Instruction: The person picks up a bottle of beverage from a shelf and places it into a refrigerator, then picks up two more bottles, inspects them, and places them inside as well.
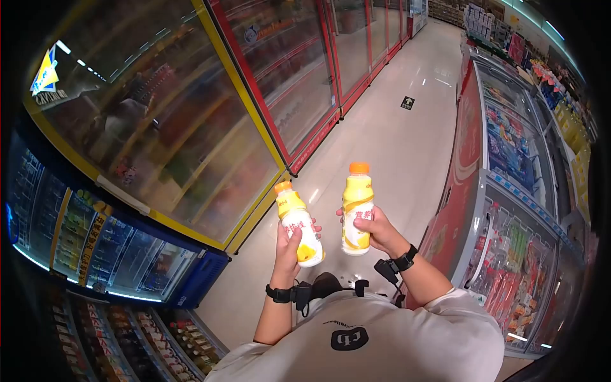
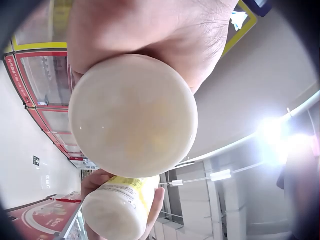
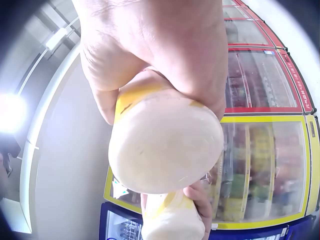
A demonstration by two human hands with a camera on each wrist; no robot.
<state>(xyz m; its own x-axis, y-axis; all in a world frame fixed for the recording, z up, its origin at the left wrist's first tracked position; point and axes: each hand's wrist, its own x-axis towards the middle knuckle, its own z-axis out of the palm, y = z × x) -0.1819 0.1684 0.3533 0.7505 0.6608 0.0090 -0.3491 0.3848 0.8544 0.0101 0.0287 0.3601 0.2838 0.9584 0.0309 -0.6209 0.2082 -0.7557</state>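
Note:
Two yellow-and-white bottles with orange caps are held up side by side in the head view, a gap between them. My left hand [image 1: 289, 249] grips the left bottle [image 1: 300, 232], which leans slightly, its cap toward the upper left. My right hand [image 1: 384, 232] grips the right bottle [image 1: 358, 207], nearly upright, thumb across its label. The left wrist view shows the round white base of the left bottle [image 2: 132, 117] close up, the other bottle [image 2: 115, 210] below it. In the right wrist view the base of the right bottle [image 3: 165, 142] fills the middle.
Glass-door coolers with yellow [image 1: 235, 70] and red frames line the left. A blue-framed fridge [image 1: 210, 270] and shelves of bottles [image 1: 137, 340] stand at the lower left. Glass-topped freezers [image 1: 471, 172] run along the right. A pale floor aisle [image 1: 382, 134] with an arrow marker [image 1: 407, 102] lies between.

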